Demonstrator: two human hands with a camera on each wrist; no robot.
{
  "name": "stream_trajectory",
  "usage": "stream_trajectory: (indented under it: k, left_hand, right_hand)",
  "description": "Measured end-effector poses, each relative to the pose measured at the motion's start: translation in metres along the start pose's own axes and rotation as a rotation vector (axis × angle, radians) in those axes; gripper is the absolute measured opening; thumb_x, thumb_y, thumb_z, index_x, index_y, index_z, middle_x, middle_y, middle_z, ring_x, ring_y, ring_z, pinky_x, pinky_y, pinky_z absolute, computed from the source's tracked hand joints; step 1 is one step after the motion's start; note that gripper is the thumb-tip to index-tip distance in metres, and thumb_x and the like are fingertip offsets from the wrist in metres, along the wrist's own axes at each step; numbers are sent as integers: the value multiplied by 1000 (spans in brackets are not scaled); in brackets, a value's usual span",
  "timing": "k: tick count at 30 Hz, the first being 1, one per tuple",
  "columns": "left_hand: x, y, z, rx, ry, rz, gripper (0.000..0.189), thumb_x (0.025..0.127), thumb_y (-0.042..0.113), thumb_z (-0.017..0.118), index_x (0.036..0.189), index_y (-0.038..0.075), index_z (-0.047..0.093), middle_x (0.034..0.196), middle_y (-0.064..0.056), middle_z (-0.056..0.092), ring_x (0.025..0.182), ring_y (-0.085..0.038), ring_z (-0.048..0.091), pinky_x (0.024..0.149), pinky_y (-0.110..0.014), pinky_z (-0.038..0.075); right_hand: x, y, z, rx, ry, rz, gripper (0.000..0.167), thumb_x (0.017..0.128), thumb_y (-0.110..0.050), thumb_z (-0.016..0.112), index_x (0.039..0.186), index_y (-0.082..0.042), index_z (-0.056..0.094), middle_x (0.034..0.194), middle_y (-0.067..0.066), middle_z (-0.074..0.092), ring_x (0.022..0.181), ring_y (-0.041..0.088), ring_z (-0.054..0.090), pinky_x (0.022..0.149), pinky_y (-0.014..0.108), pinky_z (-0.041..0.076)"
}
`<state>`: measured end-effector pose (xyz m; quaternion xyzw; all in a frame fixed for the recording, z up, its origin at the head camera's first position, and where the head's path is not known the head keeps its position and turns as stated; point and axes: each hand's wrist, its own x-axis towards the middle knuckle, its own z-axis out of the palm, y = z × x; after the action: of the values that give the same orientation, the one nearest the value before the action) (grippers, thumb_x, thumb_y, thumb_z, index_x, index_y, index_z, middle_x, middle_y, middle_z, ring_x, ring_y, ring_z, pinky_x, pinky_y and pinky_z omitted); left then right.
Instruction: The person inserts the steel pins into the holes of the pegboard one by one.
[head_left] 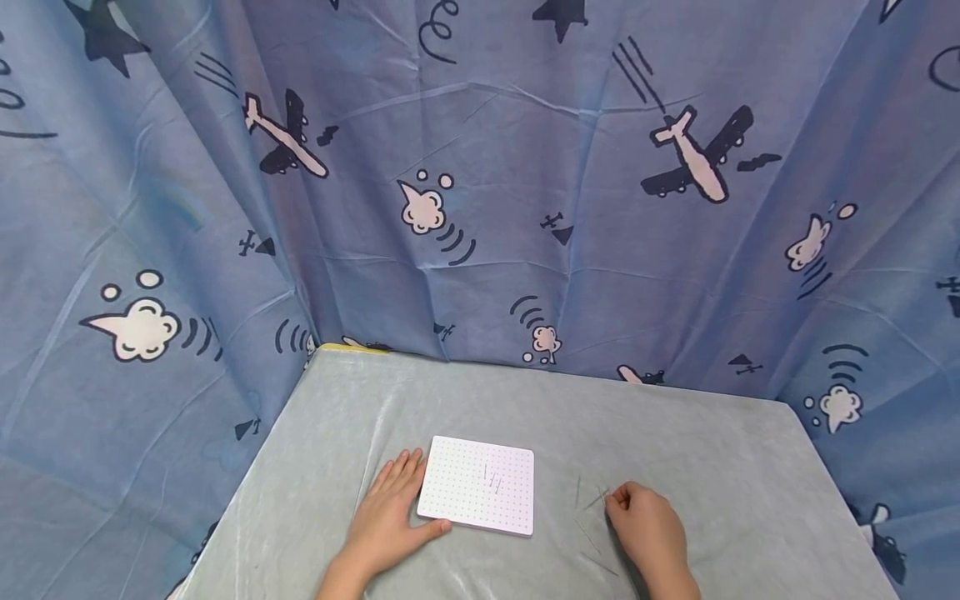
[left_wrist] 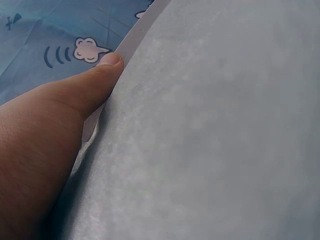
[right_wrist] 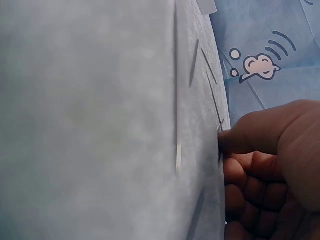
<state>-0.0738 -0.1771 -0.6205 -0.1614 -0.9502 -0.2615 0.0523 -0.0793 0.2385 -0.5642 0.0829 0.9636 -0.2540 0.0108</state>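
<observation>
A white board [head_left: 480,479] with a grid of small holes lies on the table, and a few thin metal needles [head_left: 492,480] stand in its middle. My left hand [head_left: 390,508] rests flat along the board's left side, fingers straight and thumb at its near edge. The left wrist view shows that thumb [left_wrist: 100,82] against the board's side edge. To the right of the board, my right hand [head_left: 648,529] pinches a thin needle between thumb and fingers, low at the cloth. Several loose needles [head_left: 588,537] lie scattered beside it; they also appear as thin needles [right_wrist: 176,75] in the right wrist view.
A pale grey cloth [head_left: 465,392] covers the table. Behind and at both sides hangs a blue curtain [head_left: 487,275] printed with planes and clouds. A yellow strip [head_left: 352,347] shows at the table's far left corner.
</observation>
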Motion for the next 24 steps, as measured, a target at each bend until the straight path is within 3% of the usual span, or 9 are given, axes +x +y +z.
stream_trajectory:
  k: [7,13,24]
  left_hand:
    - [-1,-1,0,9,1,1,113,87,85,69,164,5,50,172,-10,43,165,-27,28,137,-41,14]
    - [2,0,0,11,-9,-1,111,87,82,70,165,5,48,173,-10,42,165,-26,26,137,-40,12]
    - [1,-1,1,30,-25,-7,112,87,84,68,166,7,47,174,-8,40,166,-25,25,137,-39,11]
  right_hand:
    - [-1,1,0,12,-1,-3,17,92,-15,66,75,-13,65,63,-2,58,54,18,51,49,32,41]
    - [-2,4,-1,32,40,13,15,88,-15,67,74,-12,64,62,-1,57,52,18,51,47,32,41]
    - [-2,5,-6,192,1,111,10,87,-14,68,83,-5,71,66,1,64,56,19,58,52,32,49]
